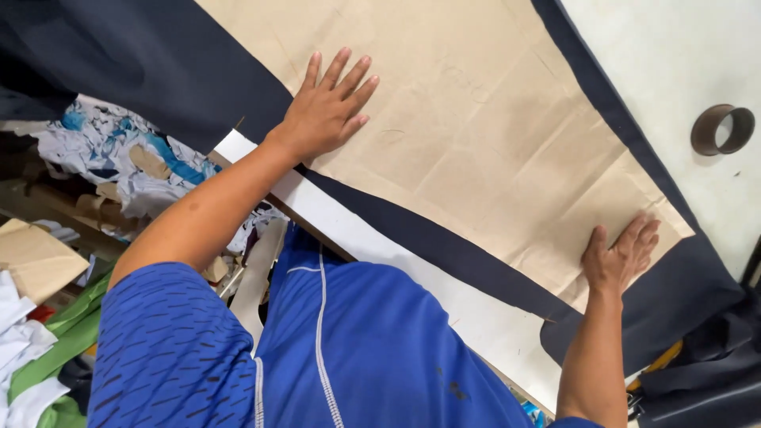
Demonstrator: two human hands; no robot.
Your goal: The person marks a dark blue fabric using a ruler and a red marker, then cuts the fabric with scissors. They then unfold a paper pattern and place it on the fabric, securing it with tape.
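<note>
Fingers spread flat and gripping nothing, the left hand (326, 111) and right hand (620, 257) press a tan paper pattern (483, 119) lying on dark navy fabric (428, 238) across the white table (666, 55), a brown tape ring (721, 129) well apart.

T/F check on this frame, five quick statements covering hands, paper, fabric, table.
1. Both hands lie flat on the brown paper pattern. True: left hand, right hand.
2. The paper lies on dark navy fabric. True.
3. The right hand holds scissors. False: it is open, palm down, holding nothing.
4. A brown ring sits on the white table, off the fabric. True.
5. The ring rests on the paper. False: it is apart from it, on bare table.
</note>
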